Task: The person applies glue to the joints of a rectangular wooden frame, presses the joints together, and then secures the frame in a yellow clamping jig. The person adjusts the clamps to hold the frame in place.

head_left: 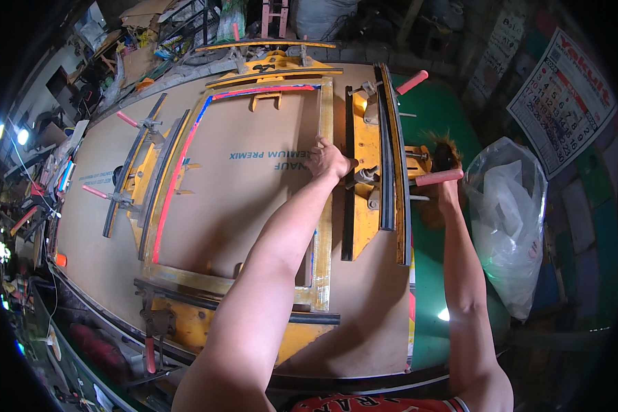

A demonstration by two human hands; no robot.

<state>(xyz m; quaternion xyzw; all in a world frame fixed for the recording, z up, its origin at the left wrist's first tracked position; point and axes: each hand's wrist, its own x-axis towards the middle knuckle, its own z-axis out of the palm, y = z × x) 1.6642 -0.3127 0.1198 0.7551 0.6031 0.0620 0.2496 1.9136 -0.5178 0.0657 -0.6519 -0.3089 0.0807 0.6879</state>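
Note:
A rectangular yellowish-brown frame [325,261], with red and blue strips along its inner edges, lies on a brown cardboard sheet [254,206]. My left hand [328,159] is closed over its right rail, fingers on the inner side and thumb toward the right clamp. That yellow clamp [366,237] has black-edged bars and red handles; it stands a little apart from the frame. My right hand [450,184] is beyond the clamp's near red handle [436,178], partly hidden by it. At this hand is a dark thing with tan bristles [445,152], seemingly in its grip; its kind is unclear.
More yellow clamps stand around the frame: a left one [136,178], a far one [275,66] and a near one [185,324]. Green surface [429,275] shows at right, beside a clear plastic bag [505,220]. A calendar [563,99] hangs on the right wall. Clutter lines the left.

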